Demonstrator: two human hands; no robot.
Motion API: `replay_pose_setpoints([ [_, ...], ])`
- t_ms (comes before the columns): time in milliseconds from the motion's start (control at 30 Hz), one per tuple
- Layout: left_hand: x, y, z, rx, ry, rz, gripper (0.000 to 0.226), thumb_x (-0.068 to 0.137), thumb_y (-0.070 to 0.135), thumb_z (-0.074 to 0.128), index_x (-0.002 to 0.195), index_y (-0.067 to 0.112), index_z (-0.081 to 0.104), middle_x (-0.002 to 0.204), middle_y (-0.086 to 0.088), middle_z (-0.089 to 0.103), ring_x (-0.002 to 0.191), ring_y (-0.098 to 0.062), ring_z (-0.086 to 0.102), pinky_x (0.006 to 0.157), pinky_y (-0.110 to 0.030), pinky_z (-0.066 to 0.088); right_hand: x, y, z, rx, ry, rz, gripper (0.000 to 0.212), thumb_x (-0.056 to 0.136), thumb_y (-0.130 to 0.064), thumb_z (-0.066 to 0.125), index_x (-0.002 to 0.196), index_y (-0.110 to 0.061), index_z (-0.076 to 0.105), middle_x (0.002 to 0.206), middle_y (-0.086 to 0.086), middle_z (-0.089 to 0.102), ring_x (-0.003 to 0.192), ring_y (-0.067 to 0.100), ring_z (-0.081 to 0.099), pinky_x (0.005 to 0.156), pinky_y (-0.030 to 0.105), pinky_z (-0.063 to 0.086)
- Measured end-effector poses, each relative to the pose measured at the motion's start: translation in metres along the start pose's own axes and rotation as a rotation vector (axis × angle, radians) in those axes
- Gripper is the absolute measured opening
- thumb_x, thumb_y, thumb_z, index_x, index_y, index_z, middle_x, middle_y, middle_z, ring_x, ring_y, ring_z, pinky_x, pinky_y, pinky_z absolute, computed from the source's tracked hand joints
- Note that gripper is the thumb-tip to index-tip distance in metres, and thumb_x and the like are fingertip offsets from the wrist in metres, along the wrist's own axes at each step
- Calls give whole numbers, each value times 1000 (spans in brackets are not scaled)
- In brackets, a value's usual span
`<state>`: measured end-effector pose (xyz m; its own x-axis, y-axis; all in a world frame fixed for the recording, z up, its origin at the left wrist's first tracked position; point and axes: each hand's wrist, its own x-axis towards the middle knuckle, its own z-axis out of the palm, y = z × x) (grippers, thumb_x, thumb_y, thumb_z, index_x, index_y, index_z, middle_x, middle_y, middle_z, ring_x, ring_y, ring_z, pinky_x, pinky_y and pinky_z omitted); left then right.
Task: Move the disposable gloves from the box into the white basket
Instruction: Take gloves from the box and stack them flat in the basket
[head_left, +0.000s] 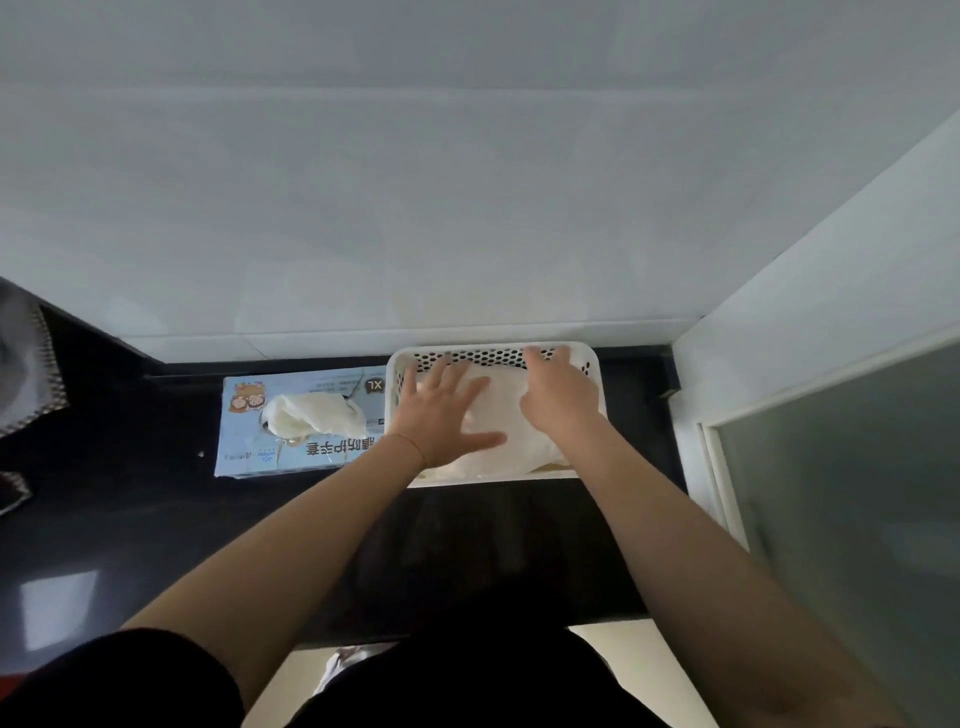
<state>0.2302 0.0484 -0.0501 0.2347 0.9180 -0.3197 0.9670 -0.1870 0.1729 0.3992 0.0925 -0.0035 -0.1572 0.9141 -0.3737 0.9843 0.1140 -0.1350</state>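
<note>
A white perforated basket (589, 358) stands on the black counter against the wall, holding a pile of translucent white gloves (501, 410). My left hand (441, 415) lies flat on the pile with fingers spread. My right hand (558, 397) rests on the pile's right side, fingers reaching toward the basket's far wall. Left of the basket lies the light blue glove box (244, 441), marked XL, with a bunch of gloves (311, 415) sticking out of its opening.
The black counter (130, 519) runs left and toward me. A white tiled wall rises behind it. A frosted glass panel in a white frame (841, 493) closes off the right side. A grey cloth (26, 374) hangs at the far left.
</note>
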Motion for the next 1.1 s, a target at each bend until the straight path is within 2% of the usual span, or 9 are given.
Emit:
replay_pose_setpoints([
  [200,-36,-61,-32,-203,414,-179,34,88,29,57,122,22,61,147,-7,44,140,-28,32,118,-49,16,-1,-79,-3,174,59,-175,18,94,-14,49,107,-12,61,106,6,59,93,26,60,70,32,45],
  [333,-71,-123,-42,-309,315,-273,46,84,39,54,128,24,58,142,-3,47,136,-24,34,115,-44,21,-5,-134,13,303,-58,-280,16,91,-21,60,106,-16,64,103,1,60,89,22,60,71,33,48],
  [500,-99,-161,-43,-455,97,-291,54,72,45,65,123,31,57,126,6,56,122,-18,48,104,-39,38,-13,-182,28,332,-140,-326,50,71,-43,81,106,-20,54,105,-1,47,91,18,52,77,37,48],
  [667,-107,-175,-48,-506,244,-331,13,89,28,64,98,20,68,92,9,61,90,-15,59,78,-31,48,-13,-200,33,242,-13,-305,4,89,-24,63,89,-21,60,96,-3,51,88,23,59,69,32,46],
  [733,-106,-179,-54,-482,261,-328,16,93,31,60,95,20,70,87,10,60,85,-14,58,74,-30,47,-13,-202,29,266,11,-290,10,93,-25,58,95,-19,65,95,-2,54,83,21,57,68,32,45],
  [833,-106,-185,-66,-423,288,-309,27,99,31,50,88,15,69,86,2,62,81,-20,57,69,-31,44,-15,-208,19,300,28,-299,18,93,-29,55,98,-16,66,87,-4,54,79,18,53,70,34,46],
  [933,-106,-189,-76,-419,273,-271,31,99,26,45,87,8,67,87,-3,62,85,-25,58,72,-35,48,-17,-213,12,323,37,-274,17,92,-21,56,74,-19,58,71,-7,49,70,17,49,64,32,41],
  [1000,-107,-193,-81,-449,276,-280,25,97,21,47,103,15,70,101,0,64,97,-22,59,81,-35,50,-16,-217,6,361,85,-251,30,93,-18,56,64,-17,50,64,-6,46,62,17,46,60,29,36],
  [1100,-110,-195,-87,-497,313,-293,34,91,10,50,121,21,64,115,2,61,104,-17,59,82,-28,49,-17,-221,-12,435,115,-278,27,98,-17,53,79,-4,67,78,-2,53,68,14,49,65,28,36],
])
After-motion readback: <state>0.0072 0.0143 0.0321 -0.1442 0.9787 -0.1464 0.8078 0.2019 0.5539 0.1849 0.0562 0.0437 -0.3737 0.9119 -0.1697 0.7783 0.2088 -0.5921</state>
